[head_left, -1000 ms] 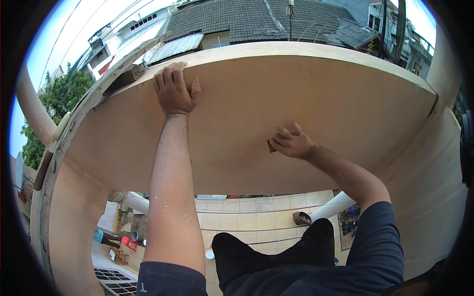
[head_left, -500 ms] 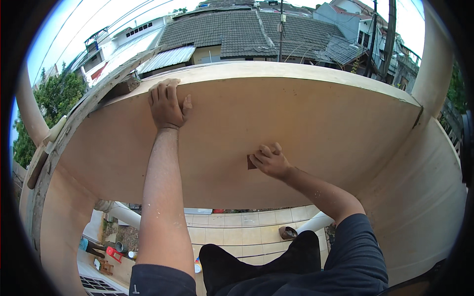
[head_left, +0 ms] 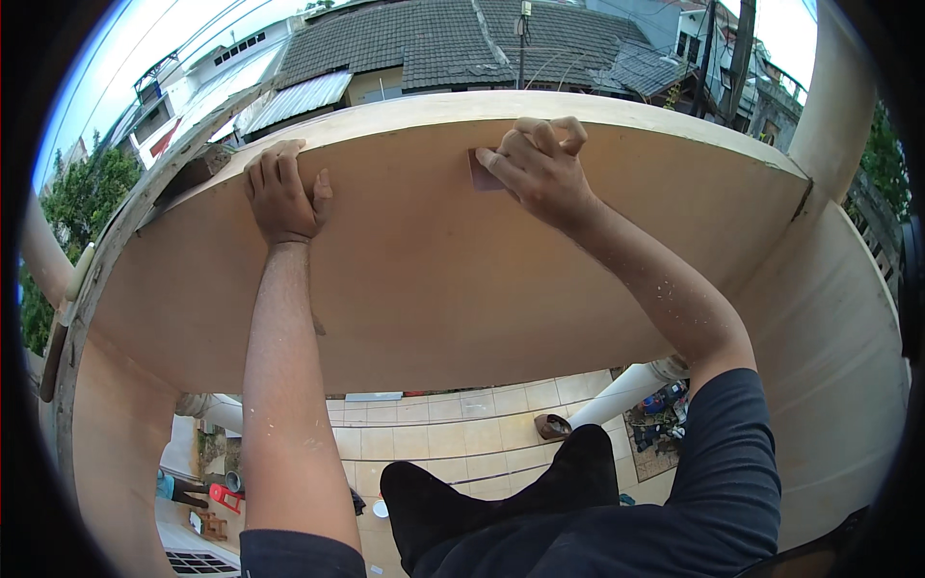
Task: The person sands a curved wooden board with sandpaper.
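Note:
A wide beige wall panel (head_left: 405, 260) curves across the view in front of me, with a pale top ledge (head_left: 414, 114). Close to its upper edge, my right hand (head_left: 544, 173) presses a small reddish-brown piece of sandpaper (head_left: 485, 173) against the surface. The thumb lies over the sheet, the fingers are bent, and part of the paper is hidden beneath the hand. Further left, my left hand (head_left: 287, 197) leans flat on the panel, fingertips at the top edge and thumb spread out; it holds nothing.
A hand tool with a pale handle (head_left: 80, 272) and dark blade rests on the left ledge. Far below lie a tiled floor (head_left: 434, 433), a brown pot (head_left: 552, 427), a red stool (head_left: 225, 498) and a person's legs (head_left: 188, 491). Tiled roofs (head_left: 385, 48) stand beyond the wall.
My right hand has slid the sandpaper up the panel, from its lower middle to near the top edge. My left hand stays at the edge while the view has shifted slightly.

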### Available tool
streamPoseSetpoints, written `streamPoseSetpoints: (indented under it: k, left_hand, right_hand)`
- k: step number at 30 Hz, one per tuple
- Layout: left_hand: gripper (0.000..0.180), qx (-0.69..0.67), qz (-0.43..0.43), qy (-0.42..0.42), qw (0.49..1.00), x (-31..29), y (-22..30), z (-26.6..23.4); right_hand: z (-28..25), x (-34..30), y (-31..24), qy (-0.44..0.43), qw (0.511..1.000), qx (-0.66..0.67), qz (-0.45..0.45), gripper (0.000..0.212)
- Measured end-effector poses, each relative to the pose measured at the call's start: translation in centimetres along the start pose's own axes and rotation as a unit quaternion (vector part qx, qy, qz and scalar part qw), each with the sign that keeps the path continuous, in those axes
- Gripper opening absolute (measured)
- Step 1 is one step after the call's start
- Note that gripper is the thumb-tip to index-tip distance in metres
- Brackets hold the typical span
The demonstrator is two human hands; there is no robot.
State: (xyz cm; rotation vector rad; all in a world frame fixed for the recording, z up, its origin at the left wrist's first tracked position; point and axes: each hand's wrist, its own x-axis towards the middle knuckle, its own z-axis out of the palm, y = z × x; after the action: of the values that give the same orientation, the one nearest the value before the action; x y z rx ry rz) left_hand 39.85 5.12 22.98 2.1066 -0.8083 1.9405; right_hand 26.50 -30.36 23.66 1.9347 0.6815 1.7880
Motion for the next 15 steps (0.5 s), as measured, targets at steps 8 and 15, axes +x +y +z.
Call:
streamPoseSetpoints:
  k: [8, 15]
  left_hand:
    - [0.05, -0.011, -0.001, -0.006, 1.0, -0.4, 1.7, 0.0]
    - [0.05, -0.012, -0.009, -0.001, 1.0, 0.0, 1.2, 0.2]
  right_hand:
    - [-1.8, -22.1, -15.2, -0.191, 0.97, 0.083, -0.123, 0.009]
    - [-1.6, -8.2, -4.8, -0.069, 0.997, 0.039, 0.006, 0.012]
